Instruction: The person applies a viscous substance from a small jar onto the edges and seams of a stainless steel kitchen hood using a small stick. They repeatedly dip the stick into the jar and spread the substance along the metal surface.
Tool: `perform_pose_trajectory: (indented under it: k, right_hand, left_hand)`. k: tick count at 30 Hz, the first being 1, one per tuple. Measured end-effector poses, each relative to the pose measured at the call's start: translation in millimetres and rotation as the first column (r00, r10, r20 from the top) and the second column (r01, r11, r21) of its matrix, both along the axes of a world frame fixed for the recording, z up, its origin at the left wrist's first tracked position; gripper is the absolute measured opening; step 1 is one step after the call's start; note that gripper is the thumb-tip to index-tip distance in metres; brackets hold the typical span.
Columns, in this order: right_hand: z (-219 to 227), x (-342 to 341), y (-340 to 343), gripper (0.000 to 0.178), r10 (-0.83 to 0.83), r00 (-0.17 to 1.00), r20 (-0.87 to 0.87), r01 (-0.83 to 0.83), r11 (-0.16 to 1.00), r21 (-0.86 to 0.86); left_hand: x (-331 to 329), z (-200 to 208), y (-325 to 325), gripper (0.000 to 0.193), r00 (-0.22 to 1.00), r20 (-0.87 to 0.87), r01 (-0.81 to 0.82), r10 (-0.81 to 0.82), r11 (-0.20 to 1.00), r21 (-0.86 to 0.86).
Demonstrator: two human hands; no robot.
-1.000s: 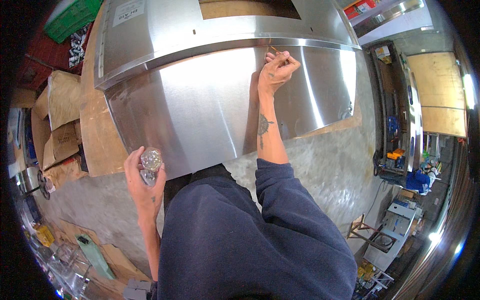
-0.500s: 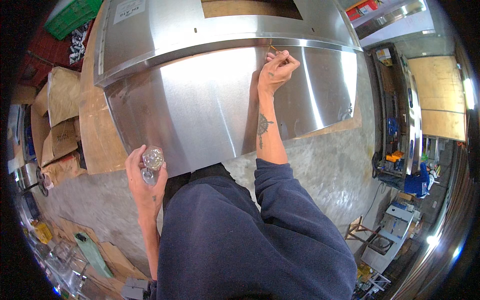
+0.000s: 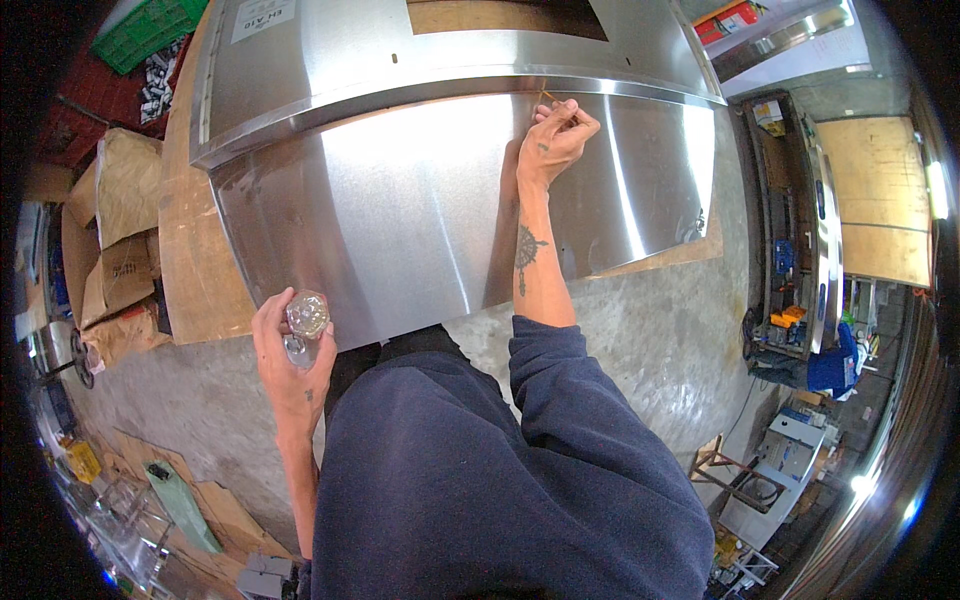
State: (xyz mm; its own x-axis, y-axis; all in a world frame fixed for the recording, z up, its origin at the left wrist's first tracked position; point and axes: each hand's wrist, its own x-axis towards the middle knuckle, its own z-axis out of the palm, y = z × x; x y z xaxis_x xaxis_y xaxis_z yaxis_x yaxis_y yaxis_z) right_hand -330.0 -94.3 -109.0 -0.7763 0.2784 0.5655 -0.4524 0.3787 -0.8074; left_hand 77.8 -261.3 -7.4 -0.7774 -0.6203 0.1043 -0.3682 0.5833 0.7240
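Observation:
Stretched out over a large stainless steel piece [image 3: 410, 200], my right hand [image 3: 560, 140] pinches a thin yellowish stick or brush handle [image 3: 546, 96]. Its far end meets the seam where the flat sheet joins the raised lip [image 3: 440, 90]; the tip itself is too small to make out. Down by the near left corner of the steel, my left hand [image 3: 283, 345] holds a small clear glass container [image 3: 308, 314], its fingers and thumb around the sides. A pale content seems to be inside, but I cannot tell what it is.
Under the steel lies a wooden board [image 3: 190, 240]. Cardboard boxes [image 3: 120, 275] and a green crate [image 3: 145, 35] are at the left. To the right stand a metal rack [image 3: 780, 230] and a grey machine [image 3: 775, 470]. A rectangular cut-out [image 3: 500, 18] opens in the far panel.

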Motion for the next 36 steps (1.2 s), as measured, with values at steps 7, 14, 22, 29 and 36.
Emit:
perform_pose_trajectory:
  k: [7, 14, 22, 29, 36]
  right_hand:
    - [-2.6, -0.4, -1.0, 0.043, 0.006, 1.0, -0.022, -0.006, 1.0, -0.001]
    - [0.9, 13.1, 4.2, 0.042, 0.045, 0.998, 0.041, -0.041, 0.994, -0.103]
    - [54.0, 112.8, -3.5, 0.031, 0.261, 0.955, 0.139, -0.217, 0.938, -0.272]
    - [134.3, 262.0, -1.3, 0.019, 0.692, 0.714, 0.107, -0.618, 0.694, -0.369]
    - [154.5, 304.7, -8.8, 0.012, 0.668, 0.741, 0.074, -0.67, 0.727, 0.152]
  left_hand:
    - [2.5, -0.8, 0.2, 0.062, 1.0, 0.003, -0.004, 0.004, 1.0, -0.005]
    - [4.1, 2.8, 1.8, 0.061, 1.0, -0.016, 0.005, -0.005, 1.0, 0.017]
    - [2.5, 10.3, -4.1, 0.06, 0.994, -0.089, 0.066, -0.061, 0.997, 0.05]
    - [-7.7, 14.2, -5.5, 0.066, 0.953, -0.237, 0.197, -0.189, 0.98, 0.012]
    - [-10.7, 30.3, 8.8, 0.069, 0.898, -0.339, 0.295, -0.28, 0.956, -0.008]
